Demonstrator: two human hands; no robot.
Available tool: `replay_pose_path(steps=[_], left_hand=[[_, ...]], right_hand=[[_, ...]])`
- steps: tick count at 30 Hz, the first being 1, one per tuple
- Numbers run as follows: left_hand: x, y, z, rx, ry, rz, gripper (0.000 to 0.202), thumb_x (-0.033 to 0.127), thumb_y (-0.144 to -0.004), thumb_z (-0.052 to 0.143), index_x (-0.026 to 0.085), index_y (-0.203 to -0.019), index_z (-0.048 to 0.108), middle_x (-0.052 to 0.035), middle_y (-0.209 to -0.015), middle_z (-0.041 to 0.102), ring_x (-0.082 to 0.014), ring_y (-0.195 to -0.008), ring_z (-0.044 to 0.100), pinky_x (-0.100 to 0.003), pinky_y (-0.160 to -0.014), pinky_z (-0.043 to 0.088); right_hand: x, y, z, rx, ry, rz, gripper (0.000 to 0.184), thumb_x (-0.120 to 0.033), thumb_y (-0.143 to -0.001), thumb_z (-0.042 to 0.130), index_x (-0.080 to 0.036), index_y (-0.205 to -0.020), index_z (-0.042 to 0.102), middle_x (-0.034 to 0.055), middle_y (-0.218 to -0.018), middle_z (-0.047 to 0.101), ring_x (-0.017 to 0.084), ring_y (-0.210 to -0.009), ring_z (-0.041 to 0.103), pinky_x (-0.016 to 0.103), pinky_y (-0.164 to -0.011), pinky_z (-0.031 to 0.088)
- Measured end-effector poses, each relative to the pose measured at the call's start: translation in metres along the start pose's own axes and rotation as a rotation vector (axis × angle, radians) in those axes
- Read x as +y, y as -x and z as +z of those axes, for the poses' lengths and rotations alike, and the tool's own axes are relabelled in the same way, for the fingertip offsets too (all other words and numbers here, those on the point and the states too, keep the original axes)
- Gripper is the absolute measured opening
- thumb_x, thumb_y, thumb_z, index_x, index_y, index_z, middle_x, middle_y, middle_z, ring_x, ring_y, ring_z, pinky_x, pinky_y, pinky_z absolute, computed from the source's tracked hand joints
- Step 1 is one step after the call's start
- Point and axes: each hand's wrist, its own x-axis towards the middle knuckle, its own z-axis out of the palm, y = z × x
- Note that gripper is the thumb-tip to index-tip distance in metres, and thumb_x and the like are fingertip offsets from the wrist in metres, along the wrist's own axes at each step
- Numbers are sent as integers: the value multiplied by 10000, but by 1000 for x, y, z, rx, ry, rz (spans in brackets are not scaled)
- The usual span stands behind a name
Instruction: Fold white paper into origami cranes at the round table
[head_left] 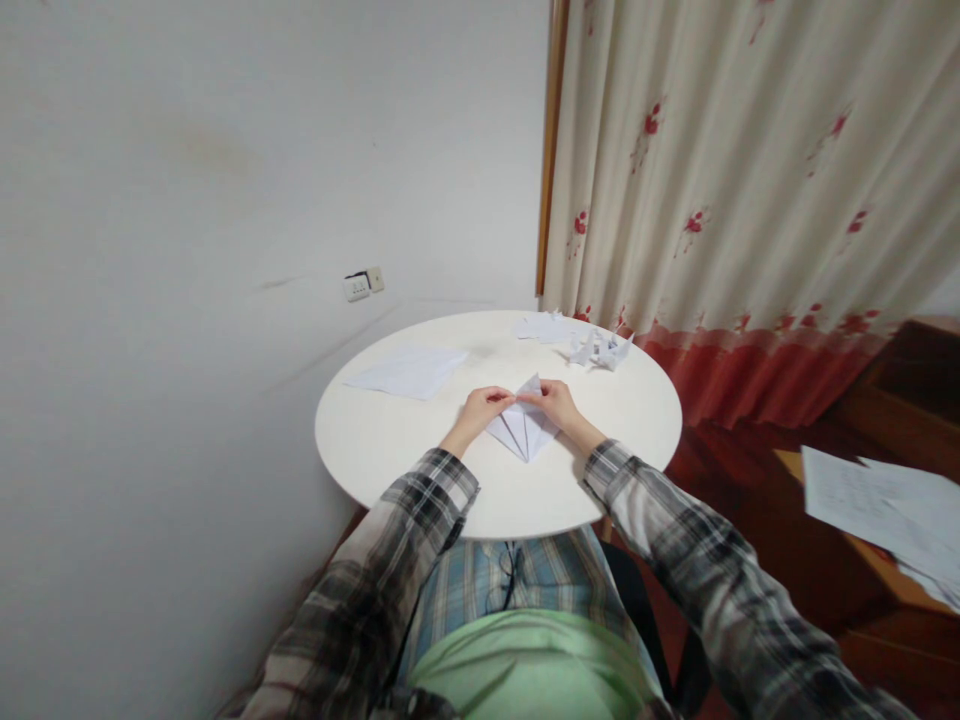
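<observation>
A folded piece of white paper (526,432) lies on the round white table (420,450), its creased point towards me and another point standing up at the far side. My left hand (486,408) pinches the paper's upper left part between thumb and fingers. From the right, my right hand (556,402) grips the upper edge close to the upright tip. The fingertips of both hands nearly meet over the middle of the fold. Fingers hide part of the paper's upper edge.
Flat white sheets (411,370) lie at the table's back left. Folded paper shapes (600,348) sit at the back right, beside more paper (541,326). A wall socket (357,288) is behind the table. Written papers (877,500) lie on wooden furniture at right, near a curtain (720,200).
</observation>
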Motion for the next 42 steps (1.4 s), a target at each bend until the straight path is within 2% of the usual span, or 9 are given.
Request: replay_pose_path(steps=[9, 20, 27, 34, 42], left_hand=[[-3, 0, -2, -3, 104, -53, 317, 421, -580, 682, 126, -693, 655, -19, -667, 626, -116, -624, 516, -235, -598, 394], [5, 2, 0, -6, 192, -77, 273, 375, -571, 696, 129, -672, 634, -5, -653, 593, -108, -622, 494, -235, -602, 380], [8, 4, 2, 6, 194, -71, 273, 371, -575, 692, 127, -685, 637, -10, -659, 596, -108, -624, 493, -233, -600, 379], [3, 3, 1, 38, 142, -56, 281, 372, -576, 695, 119, -693, 658, -35, -682, 632, -116, -626, 521, -239, -607, 397], [3, 2, 2, 73, 89, -49, 272, 364, -568, 690, 120, -684, 664, -34, -643, 634, -112, -581, 514, -229, -545, 392]], right_hand=[[1, -1, 1, -40, -133, 84, 321, -407, -522, 682, -113, -639, 629, 12, -591, 584, 104, -511, 458, 225, -495, 340], [-2, 2, 3, -4, -270, 78, 256, -345, -544, 676, -128, -666, 616, 16, -655, 617, 121, -563, 515, 242, -560, 403], [-6, 1, 2, -24, -280, 102, 260, -350, -518, 695, -132, -634, 614, 5, -623, 602, 116, -553, 499, 241, -553, 386], [-4, 3, 2, -85, -198, 110, 319, -407, -500, 712, -127, -597, 596, -23, -551, 528, 88, -506, 420, 219, -493, 303], [-5, 3, 2, -56, -193, 64, 330, -401, -492, 714, -133, -624, 573, -28, -583, 521, 87, -534, 420, 217, -513, 326]])
